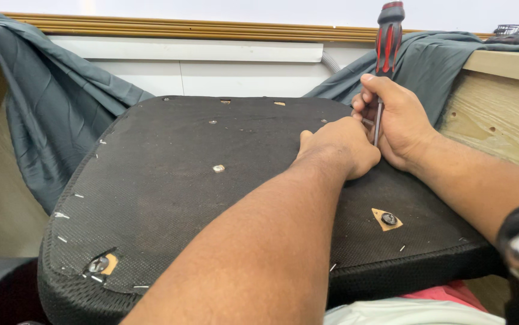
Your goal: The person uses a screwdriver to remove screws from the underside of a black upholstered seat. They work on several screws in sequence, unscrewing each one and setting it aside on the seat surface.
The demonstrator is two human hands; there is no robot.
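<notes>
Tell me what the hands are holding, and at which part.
The right hand holds a screwdriver upright, gripping its metal shaft just under the red-black handle. The left hand rests on the seat by the tip; whether it holds anything cannot be told.

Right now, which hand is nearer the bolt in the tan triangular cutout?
Left hand: it lies up-left of the bolt. Right hand is farther up, gripping the red-and-black screwdriver.

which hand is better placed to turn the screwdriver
Right, probably: the right hand already grips the upright screwdriver by its shaft, while the left hand is fisted at its tip on the seat base.
</notes>
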